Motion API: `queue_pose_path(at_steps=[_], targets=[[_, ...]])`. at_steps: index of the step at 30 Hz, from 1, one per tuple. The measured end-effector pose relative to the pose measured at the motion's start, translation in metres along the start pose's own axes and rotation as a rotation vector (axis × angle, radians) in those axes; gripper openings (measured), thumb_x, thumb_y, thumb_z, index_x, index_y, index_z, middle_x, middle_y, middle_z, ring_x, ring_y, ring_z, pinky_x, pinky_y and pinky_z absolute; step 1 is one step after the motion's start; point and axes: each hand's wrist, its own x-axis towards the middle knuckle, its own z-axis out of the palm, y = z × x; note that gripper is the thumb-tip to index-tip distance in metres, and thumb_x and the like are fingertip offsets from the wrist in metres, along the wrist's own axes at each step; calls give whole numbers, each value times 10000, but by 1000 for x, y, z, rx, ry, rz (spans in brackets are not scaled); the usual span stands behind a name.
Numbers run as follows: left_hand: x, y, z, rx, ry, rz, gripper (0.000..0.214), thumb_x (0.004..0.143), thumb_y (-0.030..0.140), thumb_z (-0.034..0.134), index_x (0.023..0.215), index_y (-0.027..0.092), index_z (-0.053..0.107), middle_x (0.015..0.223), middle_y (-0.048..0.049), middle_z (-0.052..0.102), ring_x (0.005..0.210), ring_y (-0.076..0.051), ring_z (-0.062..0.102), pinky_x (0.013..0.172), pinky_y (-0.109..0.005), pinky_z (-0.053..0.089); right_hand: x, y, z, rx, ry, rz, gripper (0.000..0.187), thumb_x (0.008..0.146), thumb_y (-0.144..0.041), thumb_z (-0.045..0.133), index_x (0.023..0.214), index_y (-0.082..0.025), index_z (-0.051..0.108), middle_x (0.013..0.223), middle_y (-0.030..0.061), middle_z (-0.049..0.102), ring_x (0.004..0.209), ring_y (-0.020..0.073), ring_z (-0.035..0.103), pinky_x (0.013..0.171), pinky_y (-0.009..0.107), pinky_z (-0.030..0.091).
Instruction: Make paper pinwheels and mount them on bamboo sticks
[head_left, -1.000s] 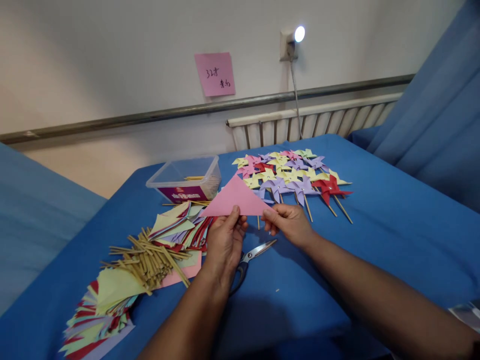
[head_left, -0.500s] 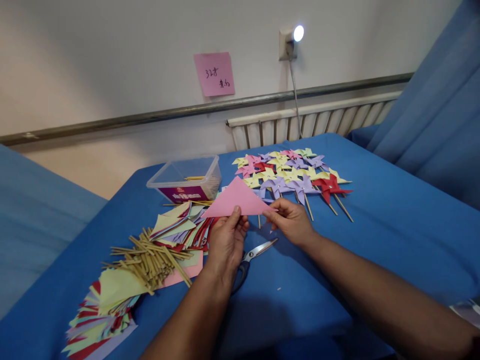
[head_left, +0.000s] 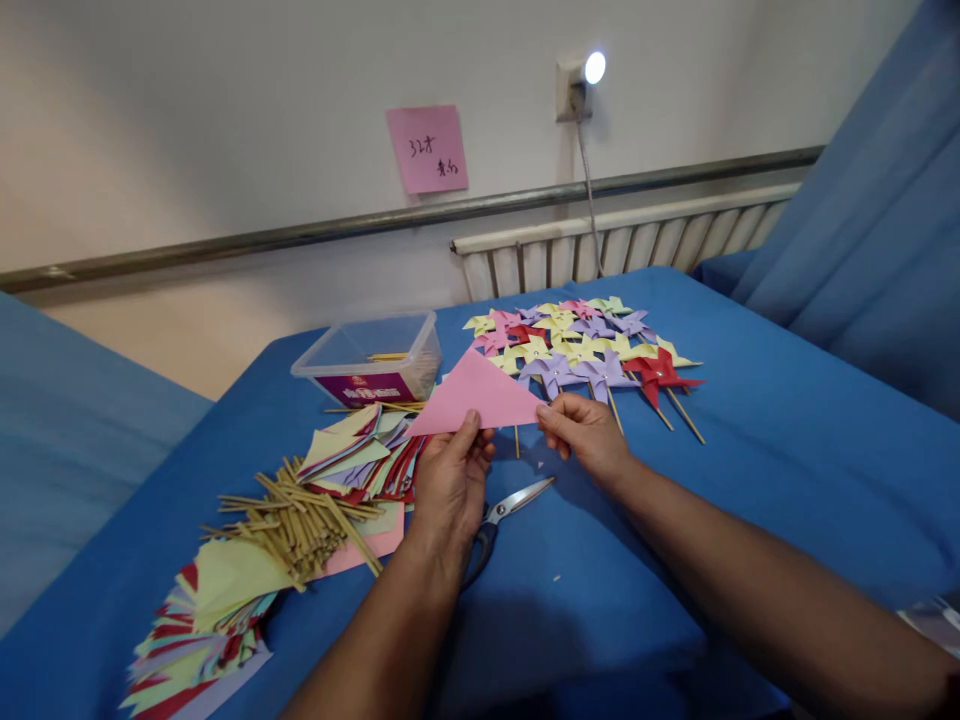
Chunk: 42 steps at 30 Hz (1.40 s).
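A pink sheet of paper, folded into a triangle, is held up above the table between both hands. My left hand grips its lower edge, thumb in front and fingers behind. At the triangle's right corner, my right hand pinches the paper between thumb and fingers. Scissors with dark handles lie on the blue cloth below, blades spread slightly and handles partly behind my left wrist. Finished paper pinwheels on sticks lie in rows behind the paper, in yellow, purple, pink, red and green.
Left of my hands are a pile of short sticks, a stack of coloured paper and another fanned stack. A clear plastic box holding sticks stands behind them. Blue curtains hang at both sides.
My right thumb and fingers have shifted slightly outward at the triangle's right corner, closing over its tip. My left hand keeps its grip on the lower edge.
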Motion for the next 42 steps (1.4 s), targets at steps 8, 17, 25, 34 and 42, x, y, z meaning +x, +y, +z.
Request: queue_pose_path(at_steps=[8,17,25,34,42], targets=[[1,1,-2,-21,17,3,240,639,182,813,821,142,662,665,14,631,563,-78,590,536,-178,474,-4,3,2,-97,-16,-118,276,804,-415,658,666,-193,571,525,-44,563,435,87,485,448,213,363],[2,2,-2,-17,27,-3,236,648,196,812,831,156,667,677,16,629,562,-74,583,530,-179,467,-6,2,-3,-288,0,-240,296,887,-381,559,662,-192,589,556,-30,564,483,93,499,481,220,369],[1,3,0,-22,32,-13,223,657,185,803,827,160,660,655,14,623,551,-82,581,532,-187,465,-2,1,-5,-116,-53,-47,400,892,-487,523,648,-180,607,496,-34,555,373,73,451,394,200,340],[1,1,-1,-20,40,-10,171,688,177,780,798,142,655,659,12,621,562,-74,581,533,-177,475,-4,8,1,-92,-120,-109,283,793,-469,667,805,-188,643,619,-27,599,479,95,508,455,220,411],[1,0,-1,11,27,-9,228,657,179,800,816,127,645,641,13,605,548,-76,566,519,-175,476,-3,10,1,-177,-50,-205,191,791,-370,686,844,-194,634,612,-39,585,484,95,488,455,224,398]])
